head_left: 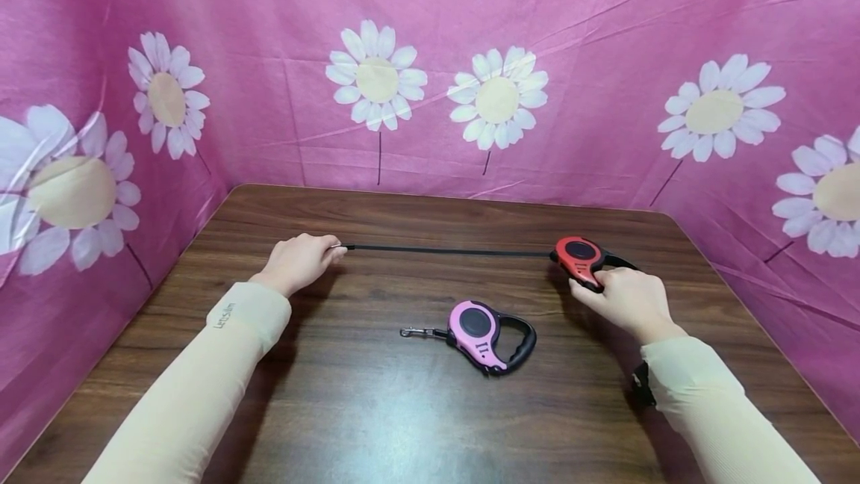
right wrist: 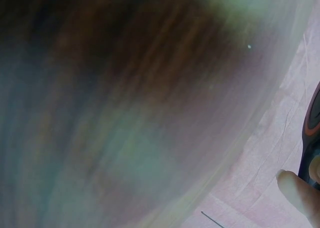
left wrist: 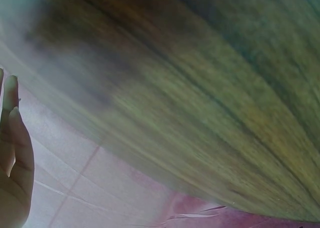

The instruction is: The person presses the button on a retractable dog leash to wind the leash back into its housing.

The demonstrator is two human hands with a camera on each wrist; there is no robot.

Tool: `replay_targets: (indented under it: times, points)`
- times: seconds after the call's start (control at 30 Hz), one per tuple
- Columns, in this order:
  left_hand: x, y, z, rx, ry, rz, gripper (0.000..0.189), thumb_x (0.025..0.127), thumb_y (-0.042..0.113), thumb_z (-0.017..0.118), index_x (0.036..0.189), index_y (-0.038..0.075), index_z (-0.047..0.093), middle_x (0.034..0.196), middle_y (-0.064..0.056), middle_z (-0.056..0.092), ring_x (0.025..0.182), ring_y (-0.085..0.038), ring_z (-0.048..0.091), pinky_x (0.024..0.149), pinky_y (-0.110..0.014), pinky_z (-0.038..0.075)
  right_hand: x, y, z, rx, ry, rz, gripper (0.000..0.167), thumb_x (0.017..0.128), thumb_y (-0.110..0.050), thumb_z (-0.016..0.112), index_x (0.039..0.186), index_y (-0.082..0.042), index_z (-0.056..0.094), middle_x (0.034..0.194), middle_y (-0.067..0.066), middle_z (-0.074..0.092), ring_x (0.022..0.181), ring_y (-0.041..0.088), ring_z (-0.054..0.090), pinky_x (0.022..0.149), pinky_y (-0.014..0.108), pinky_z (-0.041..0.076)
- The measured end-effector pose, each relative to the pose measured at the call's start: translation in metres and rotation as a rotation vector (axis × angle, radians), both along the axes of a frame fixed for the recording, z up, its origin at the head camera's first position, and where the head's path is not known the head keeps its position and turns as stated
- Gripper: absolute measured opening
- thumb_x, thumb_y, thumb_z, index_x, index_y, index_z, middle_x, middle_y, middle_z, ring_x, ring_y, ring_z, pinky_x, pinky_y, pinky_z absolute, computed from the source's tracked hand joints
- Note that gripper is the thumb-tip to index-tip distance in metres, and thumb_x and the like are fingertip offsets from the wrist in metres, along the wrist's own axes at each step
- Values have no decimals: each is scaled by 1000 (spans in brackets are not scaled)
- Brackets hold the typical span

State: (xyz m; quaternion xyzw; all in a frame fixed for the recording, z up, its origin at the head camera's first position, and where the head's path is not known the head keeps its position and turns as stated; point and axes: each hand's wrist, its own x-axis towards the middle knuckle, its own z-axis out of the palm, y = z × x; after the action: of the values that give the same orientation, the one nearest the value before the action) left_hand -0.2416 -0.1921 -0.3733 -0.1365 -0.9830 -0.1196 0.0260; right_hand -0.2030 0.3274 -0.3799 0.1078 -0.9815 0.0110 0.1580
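On the dark wood tabletop [head_left: 376, 409] the person's right hand [head_left: 628, 301] grips the red retractable leash [head_left: 581, 260] by its black handle, fingers curled round the grip and the thumb lying against the near edge of the red housing. The housing sits at the right of the tabletop, toward the far edge. From its left side a thin black cord [head_left: 450, 250] runs out straight and level across the tabletop to the left hand [head_left: 298, 261], which pinches the cord's far end — the fingers are curled in around it, and a small metal tip shows just past the knuckles.

Between the two hands and nearer the person lies a pink retractable leash [head_left: 487, 334], flat on the wood and apart from both hands. Its black handle points right and its short lead with a metal clip [head_left: 411, 332] points left.

A pink cloth with white daisies [head_left: 497, 99] stands around the tabletop on three sides.

The left wrist view is blurred — only wood grain, pink cloth and the edge of the left hand [left wrist: 12, 163] show. The right wrist view is just as blurred: a fingertip [right wrist: 295, 190] touches the dark edge of the red leash [right wrist: 311, 138] at the right border.
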Motion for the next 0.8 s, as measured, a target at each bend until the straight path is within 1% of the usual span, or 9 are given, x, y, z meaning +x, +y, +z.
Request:
replay_targets:
  times: [0.17, 0.3, 0.47, 0.57, 0.7, 0.8]
  points:
    - [0, 0, 1, -3, 4, -6, 26, 103, 38, 49, 104, 19, 67, 93, -3, 73, 90, -34, 70, 68, -55, 50, -1, -1, -1, 3, 31, 8, 48, 84, -50, 65, 56, -20, 40, 54, -3, 43, 45, 15, 38, 41, 32, 26]
    - [0, 2, 1, -4, 9, -13, 25, 103, 38, 50, 103, 19, 67, 91, -2, 73, 89, -31, 70, 68, -54, 50, -1, -3, -2, -4, 47, 18, 48, 83, -50, 65, 55, -20, 40, 53, -3, 43, 44, 14, 38, 40, 32, 26]
    - [1, 3, 1, 0, 5, -5, 25, 103, 39, 50, 98, 20, 65, 80, 1, 67, 84, -28, 68, 69, -54, 50, -2, -5, -3, -12, 63, 26, 48, 82, -49, 66, 54, -21, 39, 52, -4, 42, 43, 14, 37, 40, 33, 26]
    - [2, 3, 0, 4, 0, 3, 24, 103, 39, 51, 96, 20, 64, 79, 2, 66, 84, -28, 68, 68, -54, 49, -2, -7, -4, -15, 68, 29, 48, 82, -49, 66, 54, -21, 39, 52, -4, 42, 43, 14, 37, 39, 32, 26]
    - [2, 3, -2, 7, 5, -2, 23, 102, 38, 52, 98, 20, 66, 78, 3, 66, 81, -27, 67, 66, -52, 49, -2, -8, -4, -11, 59, 28, 48, 83, -49, 65, 54, -21, 39, 52, -4, 42, 44, 14, 36, 39, 32, 26]
    - [1, 4, -2, 7, 3, -5, 23, 102, 38, 52, 96, 21, 66, 74, 5, 63, 76, -24, 64, 65, -51, 48, -2, -9, -4, 0, 62, 39, 48, 83, -49, 65, 55, -21, 38, 53, -4, 41, 44, 13, 35, 39, 32, 26]
